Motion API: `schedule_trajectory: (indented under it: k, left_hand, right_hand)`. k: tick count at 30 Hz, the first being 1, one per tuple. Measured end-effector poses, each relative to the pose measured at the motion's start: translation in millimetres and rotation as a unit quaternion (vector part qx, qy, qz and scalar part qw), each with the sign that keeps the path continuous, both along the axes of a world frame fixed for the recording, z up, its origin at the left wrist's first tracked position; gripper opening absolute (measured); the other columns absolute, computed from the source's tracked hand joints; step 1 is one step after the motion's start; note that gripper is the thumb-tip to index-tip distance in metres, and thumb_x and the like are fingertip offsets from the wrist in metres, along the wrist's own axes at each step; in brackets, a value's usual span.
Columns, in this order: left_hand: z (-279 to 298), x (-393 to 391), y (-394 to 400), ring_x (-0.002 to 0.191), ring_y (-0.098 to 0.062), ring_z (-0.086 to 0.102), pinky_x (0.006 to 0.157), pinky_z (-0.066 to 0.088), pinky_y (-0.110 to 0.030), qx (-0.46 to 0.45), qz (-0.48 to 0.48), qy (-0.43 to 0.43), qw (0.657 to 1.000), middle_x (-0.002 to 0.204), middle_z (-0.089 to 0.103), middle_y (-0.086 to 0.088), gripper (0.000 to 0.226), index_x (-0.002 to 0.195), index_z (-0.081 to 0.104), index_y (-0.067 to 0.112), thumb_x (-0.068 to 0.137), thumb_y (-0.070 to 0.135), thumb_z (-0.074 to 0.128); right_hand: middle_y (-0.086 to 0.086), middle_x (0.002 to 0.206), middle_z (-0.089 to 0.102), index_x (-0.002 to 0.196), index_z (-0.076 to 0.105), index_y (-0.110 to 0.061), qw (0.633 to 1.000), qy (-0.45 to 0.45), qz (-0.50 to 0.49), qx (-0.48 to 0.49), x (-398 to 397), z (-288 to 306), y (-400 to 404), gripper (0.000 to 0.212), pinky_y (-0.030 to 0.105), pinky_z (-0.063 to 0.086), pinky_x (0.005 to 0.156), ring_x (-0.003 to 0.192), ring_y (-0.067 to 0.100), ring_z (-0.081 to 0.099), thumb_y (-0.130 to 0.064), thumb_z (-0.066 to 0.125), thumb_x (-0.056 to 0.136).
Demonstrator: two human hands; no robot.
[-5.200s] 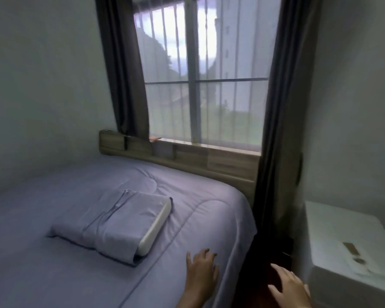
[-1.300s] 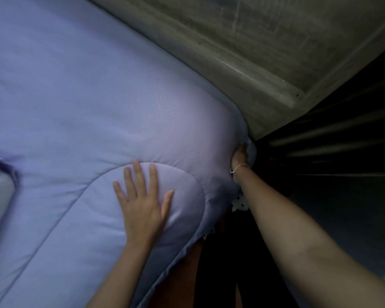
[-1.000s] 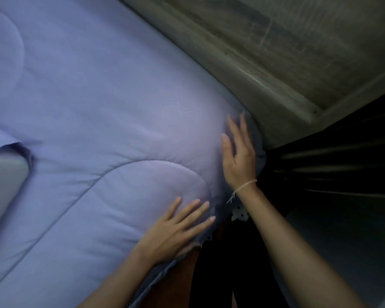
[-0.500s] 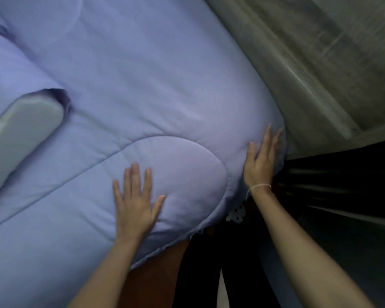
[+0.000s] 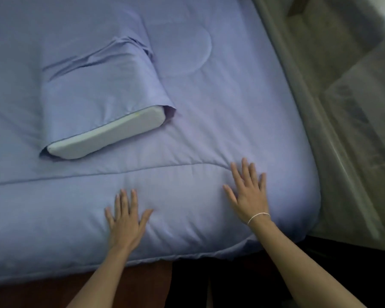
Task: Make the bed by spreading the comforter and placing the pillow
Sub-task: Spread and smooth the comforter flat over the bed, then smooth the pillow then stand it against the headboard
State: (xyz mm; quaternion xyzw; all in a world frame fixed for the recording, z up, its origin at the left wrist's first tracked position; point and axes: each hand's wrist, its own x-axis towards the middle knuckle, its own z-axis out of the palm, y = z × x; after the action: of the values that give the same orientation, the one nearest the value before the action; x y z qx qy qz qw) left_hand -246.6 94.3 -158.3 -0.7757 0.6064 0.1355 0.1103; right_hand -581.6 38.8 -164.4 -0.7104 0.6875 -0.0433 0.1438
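A lavender quilted comforter (image 5: 231,103) lies spread over the bed and hangs over the near edge. On it, at the upper left, rests a pillow (image 5: 102,98) in a matching case, its white foam end showing toward me. My left hand (image 5: 126,221) lies flat on the comforter close to the near edge, fingers spread. My right hand (image 5: 249,194), a thin white string round its wrist, presses flat on the comforter near the bed's right corner. Neither hand holds anything.
A wooden headboard ledge (image 5: 333,112) runs along the bed's right side. Reddish-brown floor (image 5: 142,283) and a dark gap (image 5: 242,285) lie below the near edge of the bed.
My right hand has left the comforter's corner edge and moved onto its top, lying flat. The view has pulled back and shifted left, bringing the pillow into sight.
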Motion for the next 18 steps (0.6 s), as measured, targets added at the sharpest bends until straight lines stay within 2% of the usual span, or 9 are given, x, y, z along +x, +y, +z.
schedule_trajectory:
  k: [2,6,10,12,14,16,18]
  left_hand:
    - [-9,4,9,0.142,-0.030,0.024,0.109,0.019,-0.061,0.005,-0.017,-0.003,1.000,0.155,0.023,-0.014,0.086,0.149,0.019,0.016,0.085,0.071,0.001]
    - [-6,8,22,0.142,-0.026,0.025,0.110,0.024,-0.057,0.025,-0.010,0.017,0.999,0.155,0.024,-0.011,0.088,0.148,0.021,0.017,0.084,0.073,-0.002]
    - [18,10,10,0.147,-0.021,0.005,0.114,0.008,-0.053,0.053,-0.006,0.054,0.997,0.159,0.003,-0.004,0.108,0.150,0.007,0.024,0.064,0.082,-0.020]
    - [33,11,0,0.145,-0.021,0.013,0.114,0.009,-0.051,0.046,-0.007,0.063,0.997,0.159,0.012,-0.006,0.103,0.149,0.015,0.023,0.067,0.079,-0.012]
    - [49,16,-11,0.141,-0.021,0.026,0.114,0.013,-0.050,0.020,-0.005,0.066,0.998,0.154,0.027,-0.007,0.086,0.146,0.027,0.021,0.078,0.067,0.000]
    - [61,25,-26,0.139,-0.021,0.029,0.114,0.012,-0.051,-0.007,-0.009,0.069,0.998,0.152,0.031,-0.006,0.064,0.144,0.031,0.021,0.092,0.056,0.020]
    - [72,39,-44,0.140,-0.022,0.025,0.115,0.010,-0.051,-0.032,-0.011,0.069,0.997,0.154,0.026,-0.007,0.055,0.145,0.030,0.020,0.097,0.047,0.033]
  right_hand:
    - [0.000,0.159,0.000,0.151,0.004,-0.031,0.998,0.048,0.020,0.024,-9,-18,11,0.068,0.052,0.008,0.117,0.147,0.027,0.010,-0.064,0.009,0.091]
    - [0.005,0.159,0.013,0.151,0.016,-0.023,0.995,0.079,0.031,0.059,-18,-23,35,0.071,0.050,0.014,0.115,0.145,0.028,0.019,-0.062,0.007,0.092]
    - [0.004,0.160,0.008,0.152,0.011,-0.025,0.989,0.087,0.048,0.106,-14,1,31,0.074,0.052,0.012,0.114,0.146,0.029,0.015,-0.065,0.005,0.090]
    - [0.007,0.158,0.018,0.149,0.024,-0.022,0.988,0.088,0.029,0.120,-9,13,24,0.077,0.057,0.014,0.112,0.145,0.031,0.018,-0.066,0.011,0.088]
    - [0.011,0.152,0.033,0.141,0.041,-0.020,0.990,0.084,0.007,0.112,5,31,15,0.070,0.063,0.018,0.110,0.142,0.032,0.027,-0.061,0.026,0.086]
    - [0.011,0.151,0.033,0.140,0.042,-0.020,0.992,0.073,0.004,0.104,22,46,-1,0.060,0.064,0.014,0.112,0.142,0.030,0.025,-0.052,0.043,0.089]
    - [0.011,0.153,0.029,0.142,0.038,-0.022,0.994,0.058,0.017,0.087,46,61,-21,0.060,0.062,0.008,0.114,0.144,0.029,0.021,-0.047,0.051,0.089]
